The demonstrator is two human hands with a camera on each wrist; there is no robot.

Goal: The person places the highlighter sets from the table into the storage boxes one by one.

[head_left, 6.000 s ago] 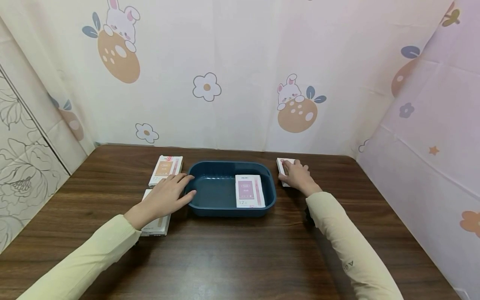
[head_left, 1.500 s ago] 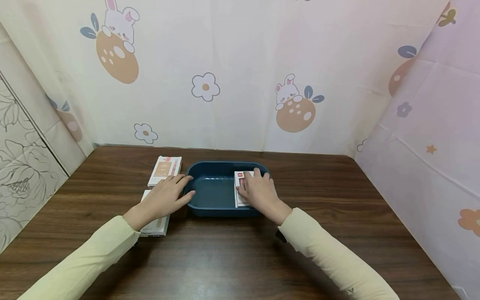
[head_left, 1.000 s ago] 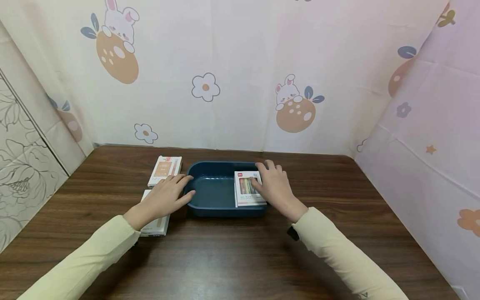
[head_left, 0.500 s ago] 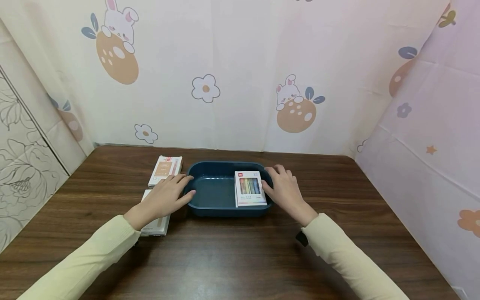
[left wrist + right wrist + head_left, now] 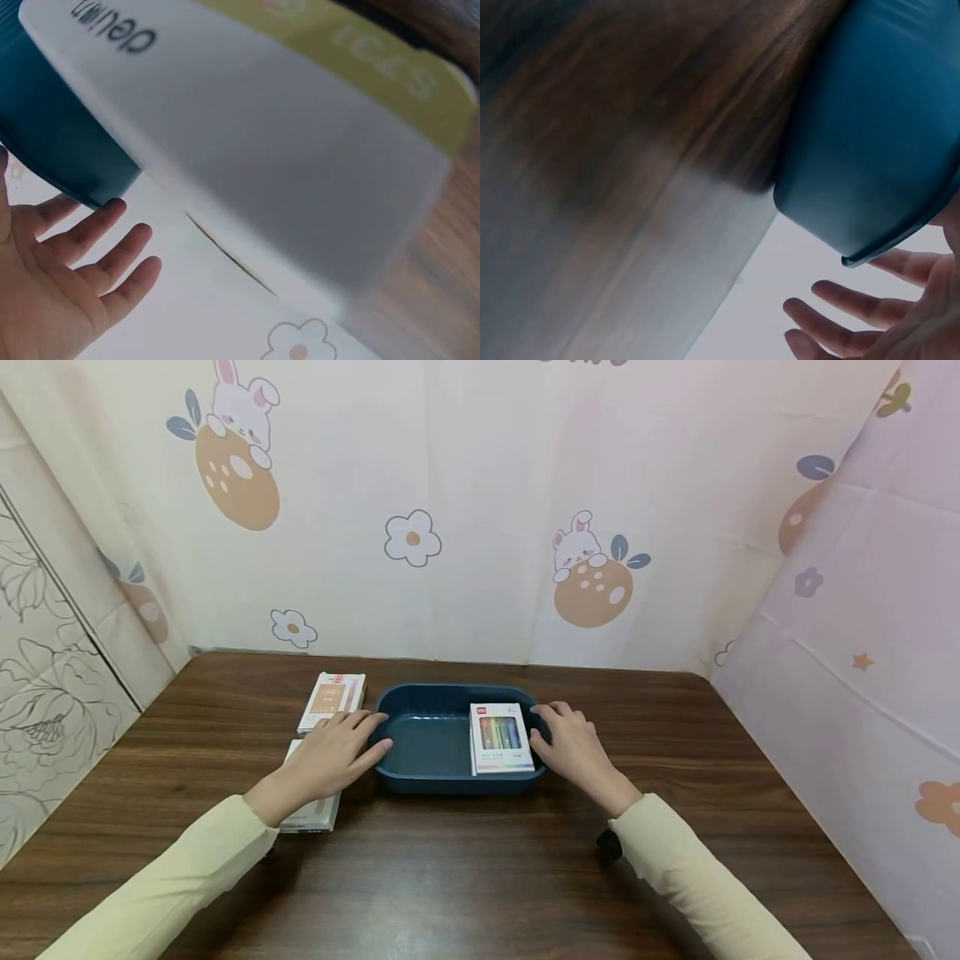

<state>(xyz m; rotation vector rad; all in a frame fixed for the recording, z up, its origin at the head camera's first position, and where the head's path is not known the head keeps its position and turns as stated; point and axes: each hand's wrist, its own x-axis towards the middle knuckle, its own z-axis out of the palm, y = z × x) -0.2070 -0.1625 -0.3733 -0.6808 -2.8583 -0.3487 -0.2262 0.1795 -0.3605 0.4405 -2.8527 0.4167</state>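
from afar i had the left hand point(image 5: 332, 752), loose and wide, at the left rim of the blue tray point(image 5: 423, 784), and the right hand point(image 5: 576, 745), equally relaxed, at its right rim, apparently to steady it near the far edge of the counter point(image 5: 450, 877). the colour-striped box point(image 5: 501, 739) lay face up in the tray's right end. the rear white box point(image 5: 332, 700) and front white box point(image 5: 313, 814) narrowed the left side; more room ran toward the near and right edges.
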